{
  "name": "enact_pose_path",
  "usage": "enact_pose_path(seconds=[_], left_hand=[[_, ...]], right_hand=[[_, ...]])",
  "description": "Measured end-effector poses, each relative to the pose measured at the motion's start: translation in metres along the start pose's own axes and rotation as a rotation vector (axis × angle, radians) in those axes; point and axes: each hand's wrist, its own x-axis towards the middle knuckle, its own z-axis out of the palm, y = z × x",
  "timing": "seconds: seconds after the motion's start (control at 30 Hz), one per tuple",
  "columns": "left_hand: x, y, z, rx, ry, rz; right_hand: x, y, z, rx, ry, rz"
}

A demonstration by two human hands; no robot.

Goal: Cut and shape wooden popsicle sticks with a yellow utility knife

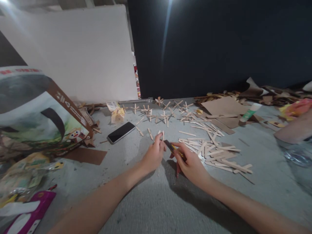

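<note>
At the middle of the grey table, my left hand (154, 154) is closed in a pinch on a small wooden stick (163, 134), whose pale end shows above the fingertips. Just to its right, my right hand (188, 162) is wrapped round a black and yellow cutter (174, 149), its dark tip pointing at the left fingers. Many loose wooden sticks (219, 154) lie in a pile right of my right hand. Beyond both hands stand several crossed stick pieces (164, 117). One short stick (150, 133) lies near my left hand.
A black phone (121, 132) lies left of the hands. Cardboard sheets (221, 110) and a glue stick (250, 112) are at the back right. A large printed bag (48, 113) and a purple object (31, 213) are at the left. Another person's arm (294, 128) reaches in at right.
</note>
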Motion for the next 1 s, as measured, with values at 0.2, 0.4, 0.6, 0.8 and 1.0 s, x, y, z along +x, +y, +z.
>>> enact_pose_path(seconds=[0.2,0.4,0.6,0.8,1.0], left_hand=[[-0.0034,0.0061,0.0012,0.019,0.034,-0.058],[-0.0031,0.0082,0.0018,0.017,0.08,-0.09],[-0.001,0.0048,0.0047,-0.09,0.043,-0.069],[-0.0002,0.0034,0.0049,-0.097,0.037,-0.046],[0.0022,0.0011,0.0051,-0.174,0.044,-0.048]], right_hand=[[-0.0082,-0.0049,0.0077,0.029,-0.007,0.018],[-0.0082,-0.0075,0.0087,0.052,0.008,0.029],[-0.0084,-0.0101,0.009,0.069,0.027,0.032],[-0.0085,-0.0077,0.0106,0.104,0.025,0.025],[-0.0067,-0.006,0.0117,0.161,0.015,0.046]])
